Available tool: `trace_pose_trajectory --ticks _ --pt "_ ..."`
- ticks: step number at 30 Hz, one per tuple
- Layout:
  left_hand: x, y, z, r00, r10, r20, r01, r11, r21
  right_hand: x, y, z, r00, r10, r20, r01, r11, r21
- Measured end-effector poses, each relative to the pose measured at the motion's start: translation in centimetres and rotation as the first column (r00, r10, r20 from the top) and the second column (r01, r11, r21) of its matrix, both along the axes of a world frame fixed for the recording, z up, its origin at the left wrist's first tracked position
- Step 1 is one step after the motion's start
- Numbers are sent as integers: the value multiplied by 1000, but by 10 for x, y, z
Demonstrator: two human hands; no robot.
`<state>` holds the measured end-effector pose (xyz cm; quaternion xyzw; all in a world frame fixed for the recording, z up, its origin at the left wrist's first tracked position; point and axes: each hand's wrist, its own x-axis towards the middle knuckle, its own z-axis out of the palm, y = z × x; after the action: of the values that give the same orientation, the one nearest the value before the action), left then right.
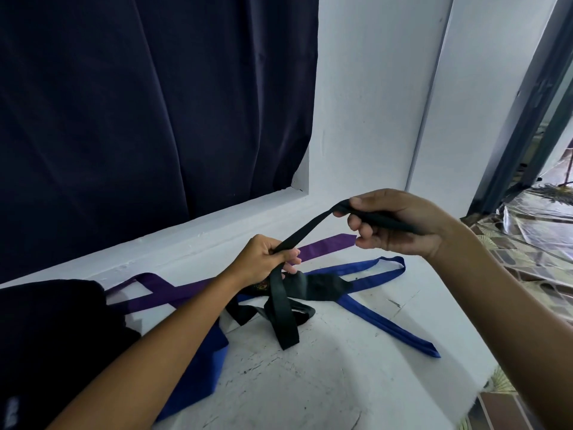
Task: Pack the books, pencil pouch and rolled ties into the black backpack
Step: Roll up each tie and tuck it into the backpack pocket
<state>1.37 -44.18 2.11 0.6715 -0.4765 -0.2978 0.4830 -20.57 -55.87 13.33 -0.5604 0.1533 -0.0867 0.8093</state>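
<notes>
Right now the black tie (pixel 307 226) is stretched taut between both hands above the white worktop (pixel 310 367): the left hand (pixel 263 259) grips it with curled fingers at about 7 o'clock from the right hand (pixel 393 225), which pinches the upper stretch between thumb and fingers. Its loose remainder drops from the left hand into a tangle on the worktop, lying over the blue tie (pixel 387 321) and close to the purple tie (pixel 186 290). The black backpack (pixel 46 336) sits at 9 o'clock, at the frame's left edge; books and pouch are not in view.

To roll well, I would first shake the hanging length free of its twists and lift it clear of the blue tie, so nothing gets dragged along. Then start the coil at the narrow end, keeping light tension and the edges aligned with each turn. A slack or skewed roll will likely spring open inside the bag.
</notes>
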Motion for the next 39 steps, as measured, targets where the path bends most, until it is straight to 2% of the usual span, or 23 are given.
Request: trace_pose_trajectory --ticks 5,7,11,14,16,23,25,30,33,36,39 --pt "3 4 -11 995 10 -104 -6 999 37 5 0 -18 969 192 155 -216 964 155" --pt "-4 7 -15 988 7 -153 -1 999 41 15 6 -23 974 101 201 -133 980 151" --pt "-32 21 -20 940 10 -341 -2 1000 22 47 5 -34 944 -219 247 148 949 278" --pt "-52 34 -21 910 18 -414 -31 999 -26 70 -2 -44 906 -372 204 327 919 221" --pt "-61 41 -19 909 57 -413 -82 996 -44 81 -8 -52 882 -433 187 402 897 185" --pt "-77 58 -16 873 153 -463 -194 980 -42 98 -24 -77 838 -523 153 493 847 197" --pt "-79 63 -15 888 157 -431 -195 980 -45 100 -27 -82 841 -518 157 504 855 124" --pt "-82 71 -2 868 207 -451 -274 958 -87 96 -36 -94 852 -494 174 523 789 -323" --pt "-71 77 22 921 212 -328 -260 959 -111 91 -37 -101 921 -361 147 378 737 -561" --pt "-49 80 56 940 182 -289 -194 981 -13 84 -34 -103 975 -220 26 171 667 -725" --pt "-26 81 86 959 160 -232 -147 986 76 81 -30 -103 980 -175 -90 14 518 -855"
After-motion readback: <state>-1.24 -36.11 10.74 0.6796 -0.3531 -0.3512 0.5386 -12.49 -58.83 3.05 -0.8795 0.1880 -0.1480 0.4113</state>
